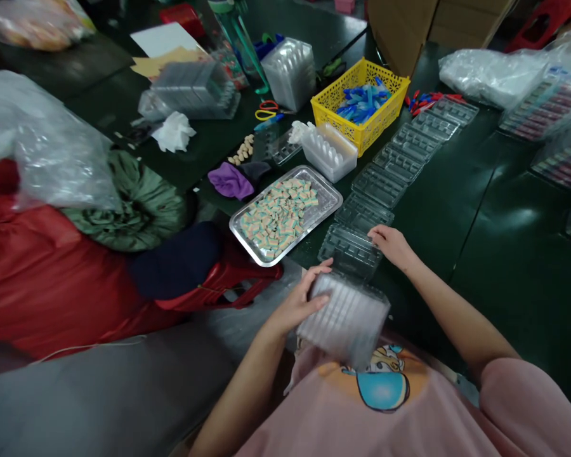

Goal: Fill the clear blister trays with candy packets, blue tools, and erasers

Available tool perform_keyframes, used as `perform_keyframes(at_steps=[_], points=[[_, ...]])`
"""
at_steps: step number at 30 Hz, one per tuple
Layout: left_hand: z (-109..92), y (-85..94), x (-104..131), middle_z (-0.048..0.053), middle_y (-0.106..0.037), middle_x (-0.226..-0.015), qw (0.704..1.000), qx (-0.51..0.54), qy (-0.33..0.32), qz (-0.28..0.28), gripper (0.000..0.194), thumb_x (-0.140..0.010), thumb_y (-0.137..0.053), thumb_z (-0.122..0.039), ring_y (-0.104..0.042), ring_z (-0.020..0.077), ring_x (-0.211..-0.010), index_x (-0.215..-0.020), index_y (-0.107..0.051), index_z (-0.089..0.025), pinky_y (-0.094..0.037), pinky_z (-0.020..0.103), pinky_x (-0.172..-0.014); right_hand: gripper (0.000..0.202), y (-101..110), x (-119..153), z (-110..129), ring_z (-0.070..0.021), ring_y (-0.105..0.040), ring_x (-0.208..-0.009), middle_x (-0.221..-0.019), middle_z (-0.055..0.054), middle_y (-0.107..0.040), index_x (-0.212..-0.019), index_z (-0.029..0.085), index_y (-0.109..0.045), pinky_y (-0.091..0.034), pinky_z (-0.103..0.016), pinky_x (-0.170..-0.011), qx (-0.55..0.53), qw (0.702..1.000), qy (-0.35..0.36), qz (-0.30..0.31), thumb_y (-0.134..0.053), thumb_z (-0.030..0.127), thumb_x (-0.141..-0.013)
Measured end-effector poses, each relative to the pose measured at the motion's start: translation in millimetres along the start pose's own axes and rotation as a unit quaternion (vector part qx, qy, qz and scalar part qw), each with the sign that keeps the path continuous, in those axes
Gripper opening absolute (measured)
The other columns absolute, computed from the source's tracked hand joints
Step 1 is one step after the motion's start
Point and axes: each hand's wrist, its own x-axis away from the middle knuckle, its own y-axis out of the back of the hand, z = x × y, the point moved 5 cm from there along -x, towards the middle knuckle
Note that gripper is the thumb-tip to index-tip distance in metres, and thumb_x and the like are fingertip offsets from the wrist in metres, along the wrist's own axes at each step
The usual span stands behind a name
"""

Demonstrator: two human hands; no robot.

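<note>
My left hand (299, 304) is wrapped round a stack of clear plastic blister trays (348, 317), held tilted at the table's near edge and partly blurred. My right hand (391, 245) is closed, its fingertips pinching the right edge of a single blister tray (346, 249) at the near end of a row. More open blister trays (379, 184) run away from me in a slightly overlapping line. Left of the row lies a metal tray (330, 193), heaped with small pink, cream and green striped pieces (278, 216).
A yellow basket (361, 136) of blue pens or caps stands beyond the metal tray. Near it are a clear container (330, 152), a purple cloth (231, 181) and scissors (266, 111). Filled packs (533, 108) sit at far right. A red stool (219, 289) is at left.
</note>
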Motion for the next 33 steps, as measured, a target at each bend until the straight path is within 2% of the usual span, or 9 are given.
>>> perform_keyframes(at_steps=[3, 7, 13, 15, 19, 24, 28, 30, 33], points=[[0, -11.5, 12, 0.018, -0.044, -0.145, 1.0, 0.008, 0.01, 0.005, 0.05, -0.095, -0.037, -0.049, -0.048, 0.0239, -0.13, -0.135, -0.039, -0.02, -0.048, 0.037, -0.097, 0.029, -3, 16, 10, -0.0189, -0.059, -0.081, -0.091, -0.007, -0.066, -0.102, 0.02, -0.064, -0.045, -0.032, -0.078, 0.026, 0.994, 0.079, -0.077, -0.041, 0.035, -0.093], [0, -20.2, 27, 0.015, -0.043, -0.146, 0.993, 0.105, 0.056, -0.001, 0.044, -0.092, -0.048, -0.041, -0.043, 0.0268, -0.134, -0.131, -0.042, -0.023, -0.039, 0.045, -0.106, 0.038, -24, 36, 11, -0.0257, -0.053, -0.107, -0.118, -0.015, -0.057, -0.118, 0.016, -0.061, -0.043, -0.039, -0.094, 0.117, 0.963, 0.219, -0.107, -0.051, 0.041, -0.091], [-12, -28.7, 29, 0.009, -0.044, -0.145, 0.978, 0.197, 0.075, 0.007, 0.047, -0.084, -0.063, -0.038, -0.038, 0.0286, -0.136, -0.128, -0.048, -0.027, -0.026, 0.045, -0.114, 0.037, -43, 41, 3, -0.03, -0.049, -0.104, -0.112, -0.017, -0.057, -0.117, 0.016, -0.065, -0.04, -0.045, -0.088, 0.268, 0.927, 0.214, -0.153, -0.051, 0.039, -0.092], [-19, -31.4, 24, 0.009, -0.044, -0.145, 0.979, 0.192, 0.071, 0.017, 0.049, -0.084, -0.063, -0.039, -0.037, 0.0287, -0.136, -0.128, -0.049, -0.026, -0.025, 0.044, -0.114, 0.041, -44, 50, 7, -0.0303, -0.048, -0.109, -0.121, -0.015, -0.057, -0.122, 0.02, -0.063, -0.038, -0.046, -0.089, 0.276, 0.915, 0.264, -0.128, -0.052, 0.045, -0.091], [-34, -38.6, 7, 0.009, -0.046, -0.142, 0.982, 0.17, 0.071, 0.043, 0.05, -0.084, -0.063, -0.04, -0.037, 0.0276, -0.136, -0.13, -0.048, -0.025, -0.026, 0.042, -0.114, 0.04, -54, 67, 9, -0.03, -0.041, -0.127, -0.135, -0.011, -0.054, -0.121, 0.024, -0.063, -0.03, -0.049, -0.101, 0.281, 0.871, 0.403, 0.016, -0.056, 0.046, -0.089], [-58, -57.0, -28, 0.009, -0.048, -0.141, 0.981, 0.151, 0.058, 0.108, 0.05, -0.085, -0.062, -0.04, -0.041, 0.0263, -0.133, -0.13, -0.047, -0.023, -0.028, 0.041, -0.113, 0.032, -22, 61, -2, -0.0308, -0.038, -0.133, -0.138, -0.013, -0.053, -0.117, 0.021, -0.066, -0.03, -0.05, -0.103, 0.21, 0.922, 0.323, -0.028, -0.058, 0.035, -0.089], [-72, -76.8, -60, 0.008, -0.047, -0.142, 0.975, 0.134, 0.066, 0.165, 0.052, -0.086, -0.059, -0.045, -0.044, 0.0259, -0.13, -0.132, -0.048, -0.023, -0.033, 0.039, -0.11, 0.027, 42, 89, -27, -0.021, -0.06, -0.1, -0.108, -0.011, -0.068, -0.105, 0.017, -0.068, -0.044, -0.037, -0.088, -0.032, 0.985, 0.152, -0.073, -0.053, 0.035, -0.091], [-77, -87.6, -76, 0.008, -0.049, -0.141, 0.97, 0.132, 0.07, 0.192, 0.052, -0.087, -0.056, -0.047, -0.047, 0.0254, -0.127, -0.133, -0.048, -0.023, -0.036, 0.039, -0.107, 0.029, 62, 116, -41, -0.015, -0.06, -0.077, -0.087, -0.007, -0.068, -0.096, 0.015, -0.068, -0.046, -0.03, -0.073, -0.151, 0.987, 0.044, -0.007, -0.053, 0.039, -0.089], [-84, -103.9, -98, 0.008, -0.055, -0.134, 0.962, 0.123, 0.063, 0.237, 0.052, -0.088, -0.054, -0.047, -0.052, 0.0246, -0.121, -0.133, -0.05, -0.022, -0.04, 0.039, -0.103, 0.029, 73, 154, -45, -0.01, -0.053, -0.063, -0.07, -0.001, -0.062, -0.084, 0.014, -0.066, -0.041, -0.024, -0.062, -0.257, 0.958, -0.054, 0.112, -0.064, 0.043, -0.08]])
